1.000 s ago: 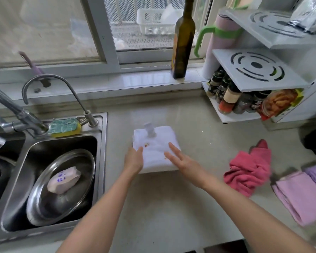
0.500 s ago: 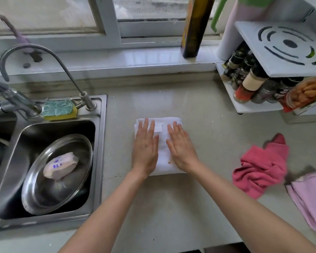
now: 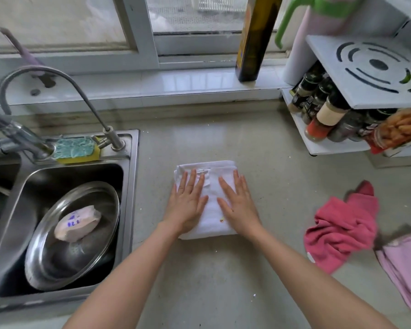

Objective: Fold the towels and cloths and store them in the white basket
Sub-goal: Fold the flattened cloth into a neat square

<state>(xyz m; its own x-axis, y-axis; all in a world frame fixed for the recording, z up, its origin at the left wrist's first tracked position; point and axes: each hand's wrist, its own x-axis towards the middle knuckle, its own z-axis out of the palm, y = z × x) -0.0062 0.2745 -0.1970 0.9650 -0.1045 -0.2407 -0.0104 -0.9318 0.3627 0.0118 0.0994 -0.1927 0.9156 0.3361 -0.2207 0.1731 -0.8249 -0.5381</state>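
Item, white towel (image 3: 211, 210): folded, mid-counter right of the sink (image 3: 131, 186), where our left hand (image 3: 186, 205) and right hand (image 3: 239, 206), a second ago at its near edge, now press flat-fingered; pink cloth (image 3: 339, 224) awaits, basket unseen.

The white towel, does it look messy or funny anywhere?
A little. The folded white towel, flat under the left hand and right hand, has a small red-and-yellow spot near the right hand's thumb; stain or print, I cannot tell. Beside it, the red cloth lies crumpled, not folded.
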